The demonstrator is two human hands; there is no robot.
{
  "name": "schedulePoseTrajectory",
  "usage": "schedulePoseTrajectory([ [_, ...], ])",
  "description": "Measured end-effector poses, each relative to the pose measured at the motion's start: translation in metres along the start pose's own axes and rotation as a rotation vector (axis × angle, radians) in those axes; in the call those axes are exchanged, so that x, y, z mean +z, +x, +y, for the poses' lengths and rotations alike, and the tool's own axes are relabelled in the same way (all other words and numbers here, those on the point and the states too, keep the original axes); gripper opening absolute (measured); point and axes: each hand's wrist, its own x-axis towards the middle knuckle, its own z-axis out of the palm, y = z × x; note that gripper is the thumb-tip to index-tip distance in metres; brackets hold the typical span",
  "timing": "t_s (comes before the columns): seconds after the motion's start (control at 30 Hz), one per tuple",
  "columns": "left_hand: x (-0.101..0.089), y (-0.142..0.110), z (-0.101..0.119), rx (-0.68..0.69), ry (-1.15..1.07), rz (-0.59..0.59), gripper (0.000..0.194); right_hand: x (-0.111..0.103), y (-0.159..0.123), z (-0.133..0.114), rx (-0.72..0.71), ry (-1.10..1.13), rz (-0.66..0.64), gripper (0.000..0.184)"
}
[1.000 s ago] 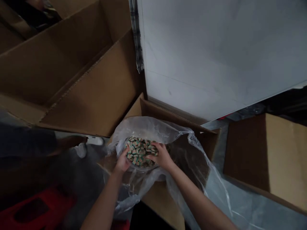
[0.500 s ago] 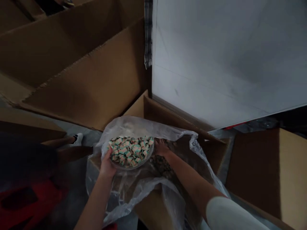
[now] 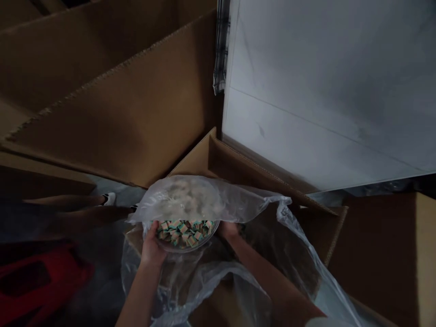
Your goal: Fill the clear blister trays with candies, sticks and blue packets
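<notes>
A clear round tub [image 3: 190,245], heaped with small square beige pieces with green edges [image 3: 185,231], sits in the mouth of a plastic liner bag [image 3: 200,272]. My left hand [image 3: 153,245] grips its left rim, thumb on top. My right hand [image 3: 229,229] is at the tub's right edge; its fingers are hidden under the film, so their grip does not show. A milky fold of the liner drapes over the tub's far half, blurring the pieces beneath. The bag lines an open cardboard box [image 3: 248,159].
Large cardboard panels [image 3: 136,104] rise at the left, and a big white board [image 3: 323,91] stands at the right. Another carton [image 3: 374,245] is beside the box. At lower left are a red plastic item [image 3: 64,268] and a person's leg with a white shoe [image 3: 109,199].
The liner's far fold has come down over the tub's far half. My right hand's fingers, visible earlier beside dark pieces in the bag, are now covered. The view has shifted slightly.
</notes>
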Motion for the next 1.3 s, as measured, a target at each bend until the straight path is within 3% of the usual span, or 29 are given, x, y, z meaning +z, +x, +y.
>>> schedulePoseTrajectory([
  [0.17, -0.004, -0.009, 0.001, 0.018, -0.022, -0.078, 0.022, -0.056, -0.039, 0.009, 0.051, -0.160, 0.170, 0.051],
  [0.3, -0.005, -0.023, -0.002, -0.022, -0.048, -0.115, 0.030, -0.098, -0.067, 0.002, 0.051, -0.194, 0.226, 0.053],
  [0.43, -0.004, -0.035, -0.004, -0.050, -0.021, -0.137, 0.035, -0.126, -0.079, -0.012, 0.008, -0.181, 0.236, 0.044],
  [0.53, -0.001, -0.043, -0.004, -0.042, -0.026, -0.204, 0.040, -0.135, -0.078, -0.028, -0.044, -0.139, 0.229, 0.029],
  [0.77, 0.006, -0.055, 0.004, -0.007, -0.125, -0.226, 0.044, -0.140, -0.053, -0.073, -0.034, 0.085, 0.283, 0.031],
  [0.93, -0.006, -0.050, 0.005, -0.017, -0.131, -0.212, 0.046, -0.143, -0.074, -0.107, 0.010, 0.248, 0.211, 0.038],
  [1.07, -0.015, -0.043, -0.004, -0.125, -0.068, -0.252, 0.050, -0.113, -0.091, -0.148, -0.152, 0.256, 0.168, 0.034],
  [1.2, -0.010, -0.046, -0.020, -0.189, -0.077, -0.293, 0.050, -0.071, -0.097, -0.185, -0.380, -0.017, 0.201, 0.040],
  [1.3, -0.004, -0.051, -0.029, -0.198, -0.091, -0.298, 0.047, -0.061, -0.109, -0.193, -0.467, -0.152, 0.187, 0.050],
])
